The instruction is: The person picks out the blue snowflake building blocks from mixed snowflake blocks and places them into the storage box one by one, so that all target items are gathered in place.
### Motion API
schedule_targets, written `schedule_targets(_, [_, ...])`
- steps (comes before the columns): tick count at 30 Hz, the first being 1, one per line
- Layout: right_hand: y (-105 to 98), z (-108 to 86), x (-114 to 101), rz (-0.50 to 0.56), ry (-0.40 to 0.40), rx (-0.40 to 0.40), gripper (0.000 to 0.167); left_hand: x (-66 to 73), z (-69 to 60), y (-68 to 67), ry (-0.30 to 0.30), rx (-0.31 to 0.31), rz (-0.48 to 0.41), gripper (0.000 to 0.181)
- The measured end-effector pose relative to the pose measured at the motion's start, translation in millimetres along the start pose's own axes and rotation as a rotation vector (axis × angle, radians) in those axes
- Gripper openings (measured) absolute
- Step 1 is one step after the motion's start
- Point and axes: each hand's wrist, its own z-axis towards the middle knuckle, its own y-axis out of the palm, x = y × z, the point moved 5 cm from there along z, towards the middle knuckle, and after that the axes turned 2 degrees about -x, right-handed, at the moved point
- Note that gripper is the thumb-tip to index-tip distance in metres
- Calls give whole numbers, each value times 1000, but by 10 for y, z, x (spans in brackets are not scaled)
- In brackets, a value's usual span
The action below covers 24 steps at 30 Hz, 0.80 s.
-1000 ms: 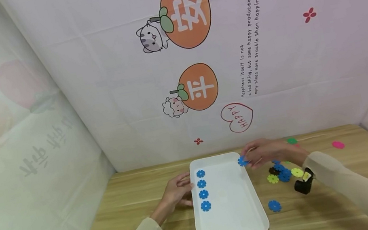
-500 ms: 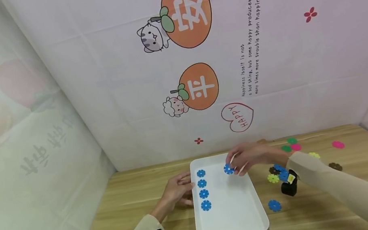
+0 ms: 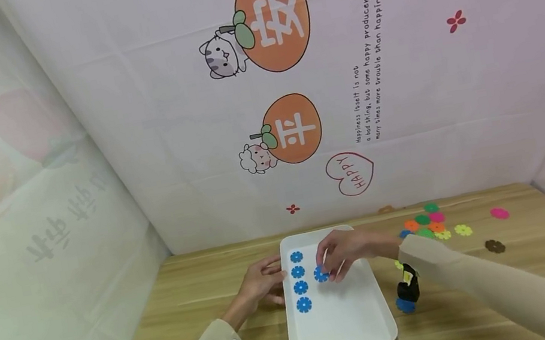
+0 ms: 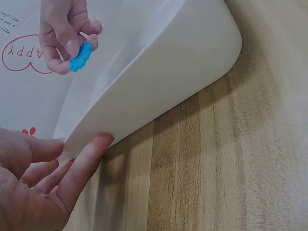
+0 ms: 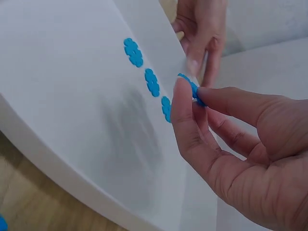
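Note:
My right hand (image 3: 344, 251) pinches a blue interlocking plastic disc (image 3: 320, 274) between thumb and fingers, above the white tray (image 3: 344, 327). In the right wrist view this disc (image 5: 195, 90) is held edge-on at the fingertips and looks apart from the tray floor. Several blue notched discs (image 3: 301, 287) lie in a column along the tray's left side. At the left wall my left hand (image 3: 260, 281) holds the tray, its thumb at the rim. The left wrist view shows fingers of the left hand (image 4: 43, 187) against the outer wall.
To the tray's right, a loose spread of discs lies on the wooden table (image 3: 208, 303): orange (image 3: 436, 227), green (image 3: 430, 207), pink (image 3: 500, 213), yellow (image 3: 463, 230) and brown (image 3: 495, 246). A blue disc (image 3: 405, 306) is partly behind the right wrist camera. A printed cloth (image 3: 192, 147) stands behind.
My right hand has carried the blue disc from the tray's far right corner leftward and nearer, beside the column of discs. The left hand has stayed at the tray's left wall.

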Motion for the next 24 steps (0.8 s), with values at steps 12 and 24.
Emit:
schedule_targets(12, [382,119,-112,-53,15,-62,11,4,-9,8,1,-6,-2,54])
schedule_targets(24, [707,163,-101,-153,42,-96,7,-1,8,0,4,-9,-20,52])
